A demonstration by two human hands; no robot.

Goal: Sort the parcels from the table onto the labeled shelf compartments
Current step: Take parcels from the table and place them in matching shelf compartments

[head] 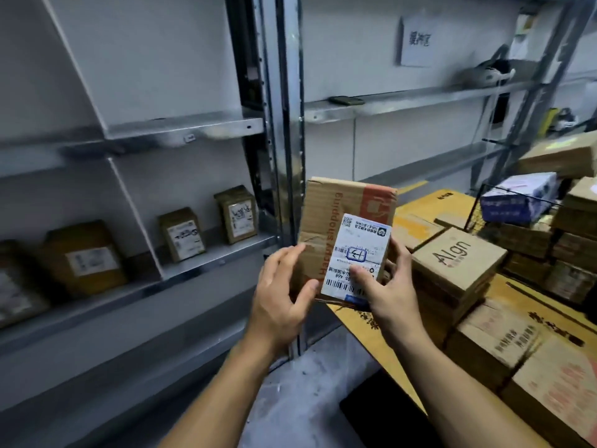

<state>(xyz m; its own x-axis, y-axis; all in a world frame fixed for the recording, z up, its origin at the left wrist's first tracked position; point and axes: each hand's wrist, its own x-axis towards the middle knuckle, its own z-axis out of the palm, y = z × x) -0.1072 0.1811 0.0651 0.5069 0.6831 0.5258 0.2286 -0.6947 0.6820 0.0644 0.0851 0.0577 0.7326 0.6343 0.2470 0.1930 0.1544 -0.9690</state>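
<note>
I hold a brown cardboard parcel (342, 211) upright in front of me, its white shipping label (358, 250) facing me. My left hand (284, 292) grips its lower left edge, thumb on the front. My right hand (387, 289) grips its lower right corner, thumb pressed on the label. The parcel hangs in the air between the metal shelf (206, 260) on the left and the table (371, 337) on the right. Several labelled parcels stand on the shelf, among them one (182, 234) and another (237, 213).
Many cardboard boxes are stacked on the table at right, including one marked "Algn" (458, 257). A wire basket (517, 205) holds a blue and white box. A shelf upright (284, 124) stands just behind the held parcel. A paper sign (416, 40) hangs on the wall.
</note>
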